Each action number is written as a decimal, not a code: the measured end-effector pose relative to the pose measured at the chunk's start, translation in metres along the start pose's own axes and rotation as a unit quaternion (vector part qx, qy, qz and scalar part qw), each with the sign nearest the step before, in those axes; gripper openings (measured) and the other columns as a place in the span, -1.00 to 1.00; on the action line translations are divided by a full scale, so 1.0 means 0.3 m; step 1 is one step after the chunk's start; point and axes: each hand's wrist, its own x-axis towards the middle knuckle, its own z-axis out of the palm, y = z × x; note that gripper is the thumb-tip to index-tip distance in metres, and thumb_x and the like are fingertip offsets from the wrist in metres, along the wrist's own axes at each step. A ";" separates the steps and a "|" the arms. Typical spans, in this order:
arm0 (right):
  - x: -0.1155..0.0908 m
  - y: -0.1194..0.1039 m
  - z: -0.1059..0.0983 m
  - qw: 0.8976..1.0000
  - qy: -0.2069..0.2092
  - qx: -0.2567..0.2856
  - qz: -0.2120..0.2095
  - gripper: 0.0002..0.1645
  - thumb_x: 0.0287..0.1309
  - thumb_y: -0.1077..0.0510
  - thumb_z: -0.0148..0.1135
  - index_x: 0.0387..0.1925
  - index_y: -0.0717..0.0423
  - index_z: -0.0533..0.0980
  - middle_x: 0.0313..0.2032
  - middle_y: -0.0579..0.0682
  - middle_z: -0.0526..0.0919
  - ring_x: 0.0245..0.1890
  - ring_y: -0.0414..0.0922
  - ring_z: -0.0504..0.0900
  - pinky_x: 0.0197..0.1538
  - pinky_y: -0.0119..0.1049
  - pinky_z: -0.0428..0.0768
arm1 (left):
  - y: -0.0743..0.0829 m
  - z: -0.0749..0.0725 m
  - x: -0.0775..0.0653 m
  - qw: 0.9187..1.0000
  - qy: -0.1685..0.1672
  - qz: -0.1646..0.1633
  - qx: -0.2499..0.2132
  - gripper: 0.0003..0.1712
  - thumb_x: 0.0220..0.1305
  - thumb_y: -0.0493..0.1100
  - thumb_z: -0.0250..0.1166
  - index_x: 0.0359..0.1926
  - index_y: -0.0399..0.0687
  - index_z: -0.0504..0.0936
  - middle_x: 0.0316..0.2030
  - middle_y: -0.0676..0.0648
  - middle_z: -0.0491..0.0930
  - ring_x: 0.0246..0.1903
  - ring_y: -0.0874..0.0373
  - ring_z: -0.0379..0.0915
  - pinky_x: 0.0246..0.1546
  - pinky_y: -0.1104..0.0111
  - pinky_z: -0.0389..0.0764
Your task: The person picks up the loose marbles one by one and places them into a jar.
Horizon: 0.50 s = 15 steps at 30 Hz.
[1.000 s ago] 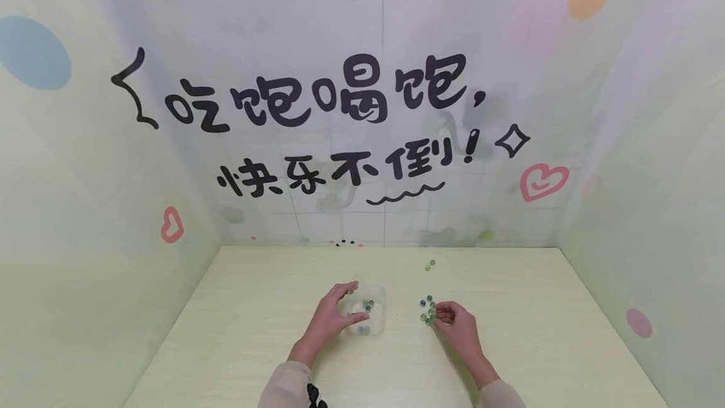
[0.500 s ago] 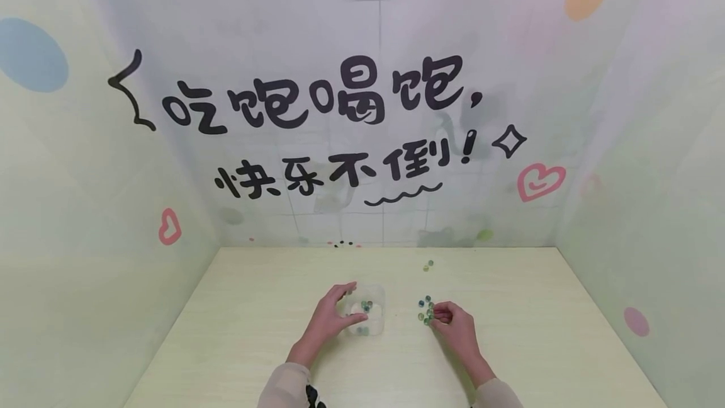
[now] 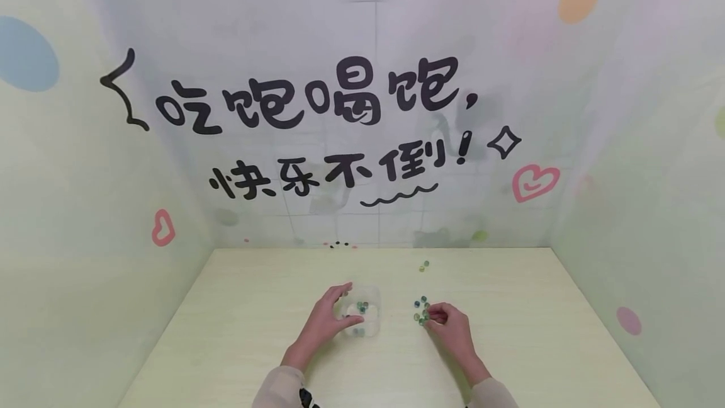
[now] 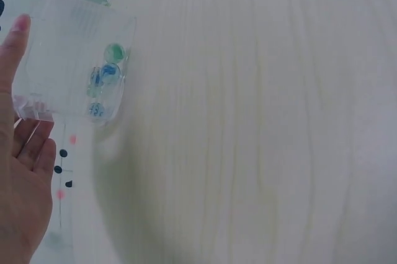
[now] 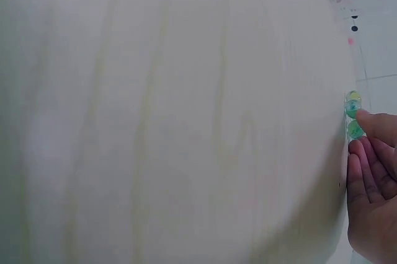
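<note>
A clear plastic box [image 3: 371,293] stands on the table with several glass marbles [image 3: 362,306] inside. From its left side my left hand [image 3: 326,318] grips it, thumb across the near part and fingers at the far side. In the left wrist view, blue and green marbles [image 4: 110,73] show through the wall of the box [image 4: 59,47]. To the right, a cluster of loose marbles [image 3: 417,304] lies on the table. My right hand [image 3: 453,327] is at its right edge. In the right wrist view, its thumb and fingers close about a green marble [image 5: 355,129], beside another marble [image 5: 352,109].
Two more marbles [image 3: 423,266] lie farther back on the pale wooden table [image 3: 272,282]. A printed cloth wall [image 3: 306,219] with black lettering rises behind the table, and pale walls flank both sides.
The head view has shifted slightly, so the whole scene sits a little farther left. Both hands, the box and the marbles otherwise keep their places.
</note>
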 end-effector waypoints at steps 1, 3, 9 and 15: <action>0.000 -0.001 0.001 1.000 0.000 0.000 -0.001 -0.73 -0.04 0.41 0.43 -0.21 0.30 0.63 -0.26 0.12 0.74 -0.25 -0.10 0.67 -0.22 -0.51 0.66 | -0.001 -0.001 -0.002 1.000 -0.001 -0.001 -0.002 -0.09 0.09 0.00 0.53 0.40 -0.16 0.36 0.28 -0.19 0.46 0.28 -0.19 0.40 0.28 -0.08 0.50; 0.000 -0.002 0.002 1.000 0.001 -0.004 -0.003 -0.73 -0.04 0.41 0.43 -0.22 0.30 0.63 -0.27 0.11 0.74 -0.26 -0.10 0.67 -0.23 -0.51 0.66 | -0.001 -0.002 -0.004 1.000 -0.003 -0.005 -0.010 -0.07 0.09 0.00 0.53 0.43 -0.15 0.33 0.31 -0.20 0.43 0.31 -0.19 0.37 0.31 -0.07 0.47; 0.001 -0.007 0.001 1.000 0.001 -0.016 -0.001 -0.75 -0.04 0.41 0.42 -0.23 0.28 0.64 -0.28 0.10 0.74 -0.27 -0.12 0.67 -0.24 -0.49 0.65 | -0.003 -0.004 -0.011 1.000 -0.008 -0.008 -0.026 -0.01 0.08 0.01 0.53 0.46 -0.16 0.27 0.36 -0.23 0.37 0.37 -0.25 0.29 0.36 -0.08 0.42; 0.003 -0.002 0.003 1.000 0.001 -0.018 -0.002 -0.76 -0.04 0.42 0.42 -0.25 0.27 0.64 -0.29 0.10 0.75 -0.29 -0.13 0.66 -0.26 -0.50 0.65 | 0.006 -0.013 -0.018 1.000 -0.006 -0.005 -0.013 -0.04 0.06 -0.01 0.55 0.42 -0.18 0.32 0.34 -0.24 0.39 0.34 -0.25 0.33 0.32 -0.09 0.45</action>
